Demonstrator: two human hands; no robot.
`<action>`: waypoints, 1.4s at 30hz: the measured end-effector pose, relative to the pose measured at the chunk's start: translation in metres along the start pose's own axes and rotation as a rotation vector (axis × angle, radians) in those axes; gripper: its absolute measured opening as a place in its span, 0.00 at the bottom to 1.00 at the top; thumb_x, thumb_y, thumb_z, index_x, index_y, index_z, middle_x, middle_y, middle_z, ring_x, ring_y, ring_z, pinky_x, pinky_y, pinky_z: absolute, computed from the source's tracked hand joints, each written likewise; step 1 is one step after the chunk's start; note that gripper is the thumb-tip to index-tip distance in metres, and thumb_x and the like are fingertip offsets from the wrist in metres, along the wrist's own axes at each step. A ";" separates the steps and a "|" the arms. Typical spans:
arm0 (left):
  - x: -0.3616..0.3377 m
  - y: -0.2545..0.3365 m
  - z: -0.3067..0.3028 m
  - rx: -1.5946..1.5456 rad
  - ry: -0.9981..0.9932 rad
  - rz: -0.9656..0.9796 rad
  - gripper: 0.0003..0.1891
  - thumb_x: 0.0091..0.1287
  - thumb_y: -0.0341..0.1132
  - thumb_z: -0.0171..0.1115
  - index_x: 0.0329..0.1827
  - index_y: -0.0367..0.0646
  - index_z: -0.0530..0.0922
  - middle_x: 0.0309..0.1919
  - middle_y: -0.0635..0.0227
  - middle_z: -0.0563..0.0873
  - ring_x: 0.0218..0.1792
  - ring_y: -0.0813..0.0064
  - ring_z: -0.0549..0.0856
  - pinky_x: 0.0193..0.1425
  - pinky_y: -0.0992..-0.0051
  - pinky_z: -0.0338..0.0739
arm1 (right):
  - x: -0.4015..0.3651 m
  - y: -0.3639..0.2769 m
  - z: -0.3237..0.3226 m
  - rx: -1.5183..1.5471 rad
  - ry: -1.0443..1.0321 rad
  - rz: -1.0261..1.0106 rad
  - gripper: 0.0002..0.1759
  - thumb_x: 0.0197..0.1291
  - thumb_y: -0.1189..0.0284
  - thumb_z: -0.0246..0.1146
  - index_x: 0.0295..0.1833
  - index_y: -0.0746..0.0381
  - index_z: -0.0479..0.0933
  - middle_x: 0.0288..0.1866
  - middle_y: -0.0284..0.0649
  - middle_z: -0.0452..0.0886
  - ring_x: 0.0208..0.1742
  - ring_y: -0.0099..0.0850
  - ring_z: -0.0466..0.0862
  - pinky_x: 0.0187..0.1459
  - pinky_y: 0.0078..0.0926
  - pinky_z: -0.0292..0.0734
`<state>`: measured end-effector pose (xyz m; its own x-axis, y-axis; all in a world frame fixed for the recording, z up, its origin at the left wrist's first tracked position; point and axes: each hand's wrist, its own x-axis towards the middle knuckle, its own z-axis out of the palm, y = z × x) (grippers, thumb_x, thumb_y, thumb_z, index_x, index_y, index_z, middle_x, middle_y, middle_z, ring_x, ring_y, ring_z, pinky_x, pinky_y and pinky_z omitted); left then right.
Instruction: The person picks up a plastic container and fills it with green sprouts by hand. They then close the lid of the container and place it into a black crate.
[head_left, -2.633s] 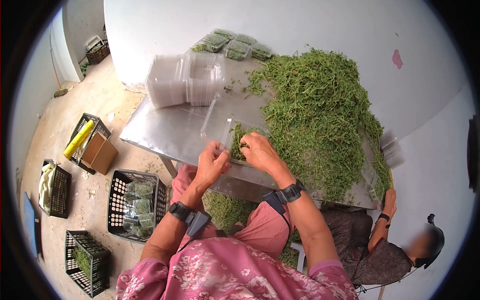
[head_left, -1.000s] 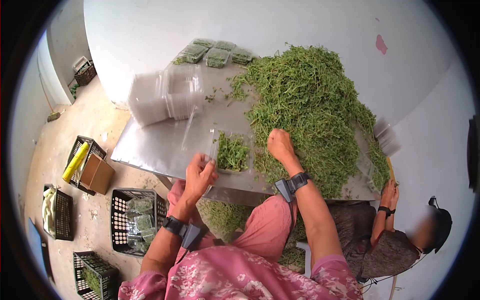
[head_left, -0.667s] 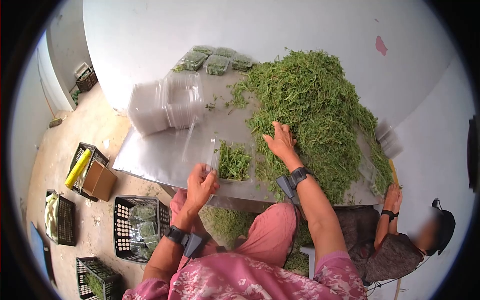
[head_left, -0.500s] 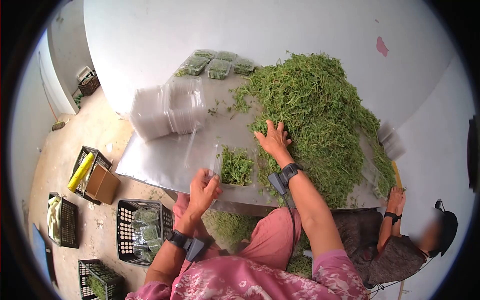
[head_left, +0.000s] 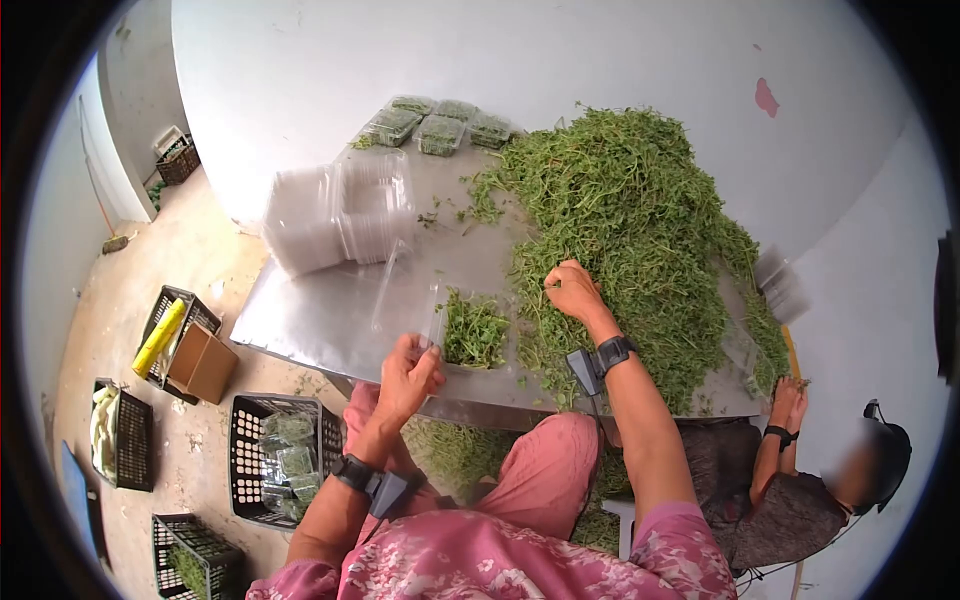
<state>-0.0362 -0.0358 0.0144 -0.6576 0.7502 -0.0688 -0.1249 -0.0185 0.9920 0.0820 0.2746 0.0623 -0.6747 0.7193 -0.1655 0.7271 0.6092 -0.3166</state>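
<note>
My left hand [head_left: 412,372] grips the near left edge of an open clear plastic clamshell box [head_left: 438,312], its fingers closed on the rim. Loose leafy green sprigs [head_left: 475,330] fill part of the box. On the left edge of a big heap of leafy greens [head_left: 625,210], my right hand [head_left: 576,292] has its fingers curled in and closed on some sprigs. How much it holds is hidden by the fingers. Left of the heap stand nested stacks of clear boxes [head_left: 375,210].
Several filled, closed boxes [head_left: 440,135] sit at the back of the metal table [head_left: 290,315]. A black crate [head_left: 240,470] of packed boxes stands on the floor at left, near other crates. To the right a co-worker [head_left: 790,510] sits with hands at the table edge.
My right hand has gone from spread fingers to a closed grip on the greens and shifted slightly right and towards me. My left hand keeps hold of the box.
</note>
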 end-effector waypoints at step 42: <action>0.002 -0.006 0.001 0.042 0.047 0.039 0.11 0.69 0.36 0.60 0.44 0.36 0.74 0.22 0.67 0.82 0.20 0.80 0.80 0.22 0.78 0.74 | -0.055 0.004 -0.017 0.285 0.452 -0.010 0.17 0.63 0.69 0.66 0.53 0.69 0.77 0.36 0.47 0.83 0.33 0.36 0.83 0.35 0.43 0.75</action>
<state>-0.0366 -0.0334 0.0086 -0.6954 0.7179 -0.0335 -0.0678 -0.0192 0.9975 0.1241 0.2432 0.0858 -0.5138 0.8243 0.2380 0.6152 0.5473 -0.5675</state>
